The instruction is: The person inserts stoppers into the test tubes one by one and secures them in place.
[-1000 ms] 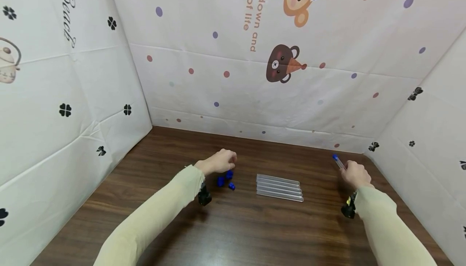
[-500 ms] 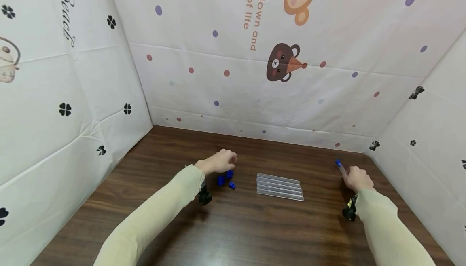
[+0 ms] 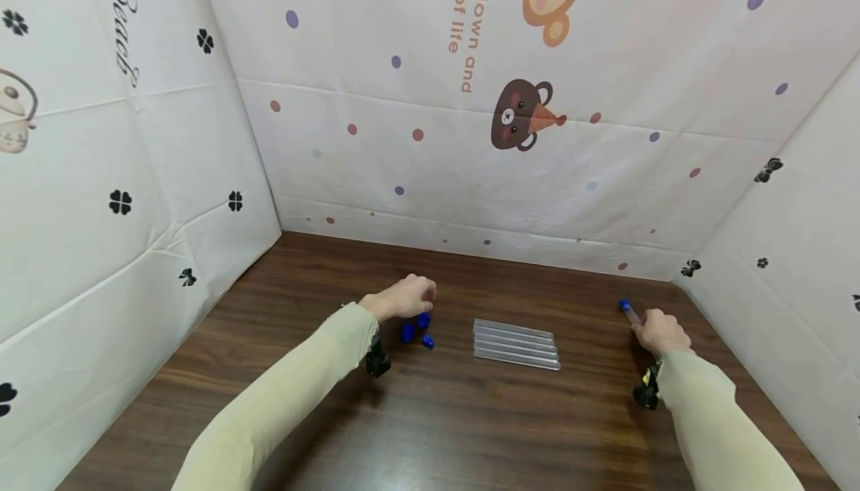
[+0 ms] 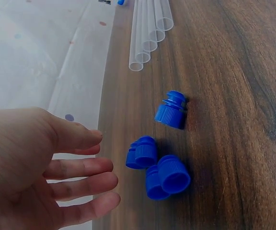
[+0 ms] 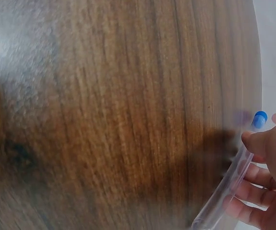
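Note:
My right hand (image 3: 661,332) pinches a clear test tube (image 5: 224,189) between thumb and fingertips at the table's right side. A blue cap (image 5: 259,120) sits on its far end, and the tube lies aslant close over the table. My left hand (image 3: 403,298) hovers with relaxed, slightly bent fingers and nothing in its grasp. Beside those fingers, in the left wrist view, several loose blue ribbed stoppers (image 4: 172,176) lie in pairs or singly; one stopper (image 4: 170,115) lies apart on its side.
Several clear tubes (image 3: 514,344) lie side by side mid-table between the hands, their open mouths facing left. The dark wood table (image 3: 470,431) is bordered by printed white sheets (image 3: 376,163) at the back, left and right.
My right hand has moved slightly back toward me and to the right, with the capped test tube still in its grip. The left hand, stoppers and loose tubes have stayed put.

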`<action>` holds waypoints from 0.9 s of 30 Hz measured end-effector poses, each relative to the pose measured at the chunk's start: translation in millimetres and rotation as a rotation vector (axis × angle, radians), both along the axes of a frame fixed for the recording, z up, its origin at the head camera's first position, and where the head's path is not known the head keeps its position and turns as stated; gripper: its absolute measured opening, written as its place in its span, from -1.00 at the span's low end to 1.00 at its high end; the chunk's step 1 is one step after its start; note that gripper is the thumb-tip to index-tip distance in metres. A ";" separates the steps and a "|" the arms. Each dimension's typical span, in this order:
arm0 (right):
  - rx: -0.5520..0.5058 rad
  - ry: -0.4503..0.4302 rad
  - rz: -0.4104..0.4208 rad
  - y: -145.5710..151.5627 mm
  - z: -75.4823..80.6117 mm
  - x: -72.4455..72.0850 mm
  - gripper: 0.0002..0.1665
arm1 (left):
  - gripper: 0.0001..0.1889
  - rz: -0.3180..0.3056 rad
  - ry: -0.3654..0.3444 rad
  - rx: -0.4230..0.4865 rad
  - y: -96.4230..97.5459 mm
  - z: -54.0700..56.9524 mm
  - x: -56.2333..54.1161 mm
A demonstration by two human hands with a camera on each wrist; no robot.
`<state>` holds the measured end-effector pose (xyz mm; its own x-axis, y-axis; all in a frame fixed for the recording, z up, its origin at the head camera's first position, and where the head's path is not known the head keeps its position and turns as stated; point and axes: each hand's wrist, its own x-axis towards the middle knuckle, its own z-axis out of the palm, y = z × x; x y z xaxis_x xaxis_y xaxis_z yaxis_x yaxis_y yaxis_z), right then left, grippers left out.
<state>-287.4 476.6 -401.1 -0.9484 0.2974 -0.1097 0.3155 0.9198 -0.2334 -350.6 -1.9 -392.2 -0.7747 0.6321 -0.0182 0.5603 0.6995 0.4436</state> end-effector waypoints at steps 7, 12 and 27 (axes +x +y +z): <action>-0.008 0.002 -0.003 -0.2 1.0 2.4 -0.61 | -0.79 0.000 0.007 -0.005 -0.1 0.3 -0.2; -0.019 0.004 0.006 0.2 2.2 5.9 -0.51 | -0.78 0.015 -0.009 -0.010 -0.9 1.4 1.7; -0.002 0.239 0.178 -18.9 27.4 -17.2 -0.47 | -0.79 0.025 -0.016 0.011 -3.0 -1.2 -0.1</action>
<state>-304.5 457.7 -373.8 -0.9847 0.1240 0.1221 0.0851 0.9552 -0.2836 -350.7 -5.0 -393.4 -0.7898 0.6128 -0.0238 0.5357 0.7083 0.4597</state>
